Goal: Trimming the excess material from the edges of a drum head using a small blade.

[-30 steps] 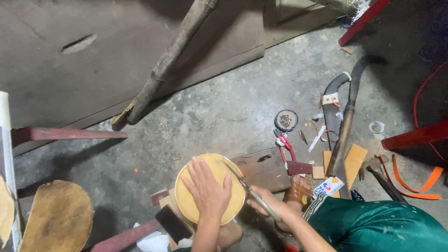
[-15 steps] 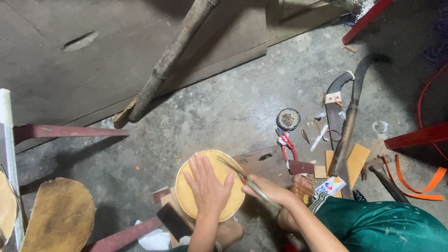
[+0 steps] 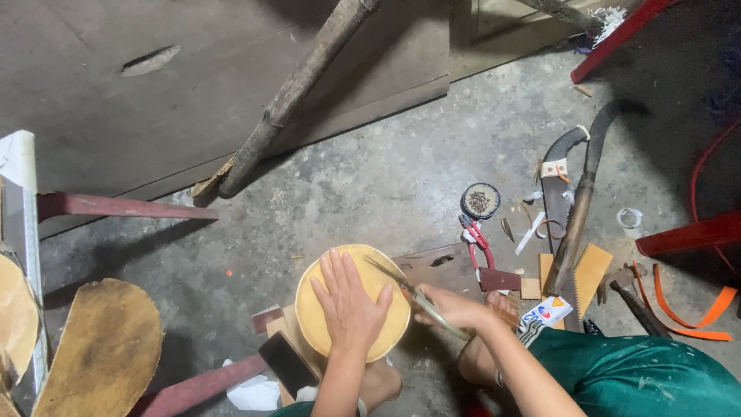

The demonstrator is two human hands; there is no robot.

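one round board (image 3: 316, 309), two hands, one knife (image 3: 417, 297)

The left hand (image 3: 351, 297) lies flat on the round yellow disc (image 3: 324, 309) and hides its middle. The handle of the thin blade (image 3: 386, 274) is hidden inside the right hand (image 3: 455, 307). The dark phone (image 3: 287, 363) is partly under the left forearm. The contents of the small round tin (image 3: 480, 201) are too small to tell. The bottom edge cuts off both forearms and the green garment (image 3: 633, 371).
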